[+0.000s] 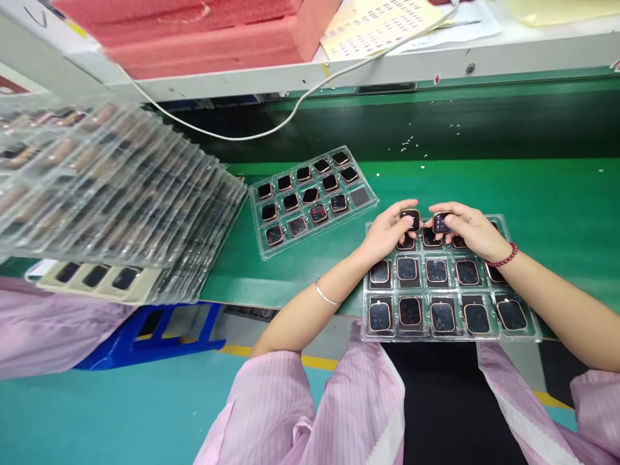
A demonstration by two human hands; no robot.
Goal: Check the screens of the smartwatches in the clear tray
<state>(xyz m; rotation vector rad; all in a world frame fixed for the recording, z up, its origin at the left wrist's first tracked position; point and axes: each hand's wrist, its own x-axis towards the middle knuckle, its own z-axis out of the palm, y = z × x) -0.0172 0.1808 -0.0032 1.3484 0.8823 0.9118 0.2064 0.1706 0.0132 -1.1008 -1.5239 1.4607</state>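
A clear plastic tray (533, 330) lies at the near edge of the green bench, its pockets filled with several small black screen parts framed in copper. Over the tray's far row, my left hand (387, 231) is closed on one such screen part (411, 218), pinched between thumb and fingers. My right hand (472, 229) pinches another screen part (440, 222) just beside it. The two parts are close together, a little apart. The far row of the tray is partly hidden under my hands.
A second clear tray (368, 200) with several screen parts lies further left and back. A tall slanted stack of clear trays (121, 194) fills the left. A white cable (290, 113) runs along the back; pink foam (203, 32) sits on the shelf above.
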